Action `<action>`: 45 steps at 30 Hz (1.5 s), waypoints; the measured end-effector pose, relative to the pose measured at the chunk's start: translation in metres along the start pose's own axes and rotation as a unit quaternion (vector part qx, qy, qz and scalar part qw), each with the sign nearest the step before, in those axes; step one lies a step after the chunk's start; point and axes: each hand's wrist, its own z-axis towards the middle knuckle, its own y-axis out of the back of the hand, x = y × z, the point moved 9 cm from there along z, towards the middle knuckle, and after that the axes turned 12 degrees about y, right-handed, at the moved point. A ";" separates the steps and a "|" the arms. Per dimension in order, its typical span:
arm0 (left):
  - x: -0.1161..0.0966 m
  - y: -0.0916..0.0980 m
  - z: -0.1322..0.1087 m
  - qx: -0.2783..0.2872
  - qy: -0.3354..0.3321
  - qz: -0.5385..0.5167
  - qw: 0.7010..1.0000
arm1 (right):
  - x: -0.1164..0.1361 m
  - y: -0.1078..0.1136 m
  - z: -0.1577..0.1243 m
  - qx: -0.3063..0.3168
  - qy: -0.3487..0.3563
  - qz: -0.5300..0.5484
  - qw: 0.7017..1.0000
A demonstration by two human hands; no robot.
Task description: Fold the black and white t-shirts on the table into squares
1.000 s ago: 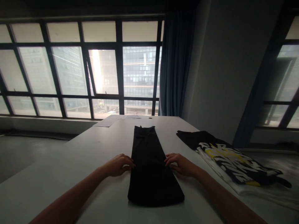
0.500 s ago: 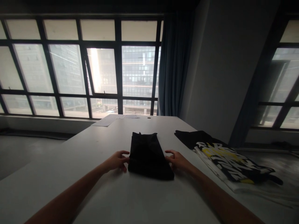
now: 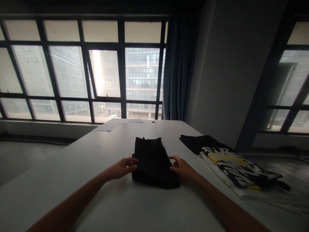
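A folded black garment [image 3: 152, 164] lies in a compact block on the white table in front of me. My left hand [image 3: 122, 168] is at its left edge, thumb and index finger close together over the cloth, pinching it. At the right edge, my right hand [image 3: 182, 167] has its fingers curled against the fabric, with the index finger and thumb on the border. Its other fingers are hidden behind the hand. The garment's kind cannot be made out in the dark cloth.
To the right lies a pile of garments, the top one a black T-shirt [image 3: 231, 164] with a white and yellow print, over white cloth [image 3: 248, 195]. Paper sheets [image 3: 106, 126] rest on the white table [image 3: 116, 146] at its far left. Windows and a blue curtain [image 3: 177, 71] stand beyond.
My left hand has moved right, from beside the black garment onto its edge, and the cloth there has shifted a little. My right hand has moved slightly inward against the other edge.
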 end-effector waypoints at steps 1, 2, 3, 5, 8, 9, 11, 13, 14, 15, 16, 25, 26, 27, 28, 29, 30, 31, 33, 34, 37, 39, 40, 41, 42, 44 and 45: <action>-0.001 -0.002 -0.001 0.008 -0.004 -0.008 1.000 | -0.001 0.001 0.000 -0.003 -0.004 0.000 1.000; -0.002 -0.005 -0.002 0.019 -0.005 -0.020 1.000 | -0.001 0.002 -0.001 -0.006 -0.010 0.003 1.000; -0.002 -0.008 -0.002 0.030 -0.005 -0.032 0.999 | -0.002 0.003 -0.001 -0.007 -0.017 0.010 1.000; -0.001 -0.013 -0.001 0.038 -0.009 -0.051 0.998 | -0.003 0.003 -0.002 -0.008 -0.028 0.037 0.999; -0.005 -0.015 0.001 0.010 -0.032 -0.068 0.997 | -0.003 0.002 -0.006 -0.001 -0.044 0.098 0.994; -0.007 -0.014 0.000 -0.006 -0.045 -0.072 0.996 | -0.003 0.002 -0.007 0.000 -0.048 0.115 0.992; -0.013 -0.011 -0.001 -0.045 -0.071 -0.079 0.993 | -0.002 0.001 -0.010 0.005 -0.053 0.143 0.988; -0.015 -0.008 -0.002 -0.082 -0.081 -0.080 0.990 | -0.001 0.000 -0.013 0.015 -0.059 0.165 0.984; -0.014 -0.008 -0.002 -0.093 -0.077 -0.078 0.990 | 0.000 -0.001 -0.014 0.027 -0.065 0.175 0.982; -0.013 -0.008 -0.001 -0.099 -0.070 -0.073 0.990 | 0.001 -0.004 -0.016 0.041 -0.071 0.184 0.979; -0.011 -0.009 0.000 -0.103 -0.063 -0.064 0.991 | 0.002 -0.006 -0.017 0.053 -0.076 0.190 0.977; 0.022 -0.015 0.006 -0.045 0.082 -0.057 0.994 | 0.000 -0.010 -0.016 0.043 -0.074 0.175 0.981; 0.023 -0.014 0.005 -0.037 0.096 -0.063 0.993 | 0.001 -0.010 -0.016 0.044 -0.072 0.174 0.981; 0.024 -0.014 0.004 -0.030 0.108 -0.062 0.992 | 0.001 -0.011 -0.016 0.046 -0.070 0.174 0.981; 0.024 -0.016 0.003 -0.020 0.116 -0.056 0.991 | 0.002 -0.011 -0.016 0.049 -0.070 0.173 0.981; 0.024 -0.018 0.001 -0.008 0.122 -0.043 0.992 | 0.003 -0.012 -0.016 0.053 -0.070 0.171 0.981; 0.024 -0.020 0.000 0.002 0.124 -0.024 0.992 | 0.004 -0.012 -0.017 0.056 -0.071 0.167 0.982; 0.023 -0.023 -0.001 0.007 0.118 0.001 0.993 | 0.004 -0.012 -0.017 0.057 -0.073 0.162 0.982; 0.018 -0.025 -0.003 0.002 0.084 0.054 0.995 | 0.005 -0.012 -0.017 0.060 -0.077 0.149 0.984; 0.015 -0.026 -0.003 -0.006 0.056 0.075 0.996 | 0.006 -0.012 -0.017 0.061 -0.077 0.141 0.985; 0.005 -0.028 -0.004 -0.029 -0.034 0.111 0.993 | 0.008 -0.013 -0.018 0.079 -0.075 0.111 0.988; 0.002 -0.028 -0.003 -0.035 -0.071 0.127 0.989 | 0.010 -0.013 -0.018 0.089 -0.064 0.086 0.990; 0.002 -0.028 -0.003 -0.037 -0.080 0.132 0.987 | 0.011 -0.012 -0.017 0.089 -0.055 0.073 0.992; 0.003 -0.027 -0.002 -0.036 -0.080 0.136 0.987 | 0.011 -0.010 -0.016 0.085 -0.047 0.060 0.993; 0.004 -0.027 -0.002 -0.033 -0.072 0.141 0.987 | 0.012 -0.008 -0.016 0.080 -0.039 0.046 0.995; 0.008 -0.026 -0.004 -0.025 -0.037 0.165 0.985 | 0.011 -0.006 -0.016 0.078 -0.031 0.012 0.996; 0.009 -0.025 -0.005 -0.030 -0.013 0.189 0.981 | 0.011 -0.005 -0.016 0.083 -0.027 -0.007 0.996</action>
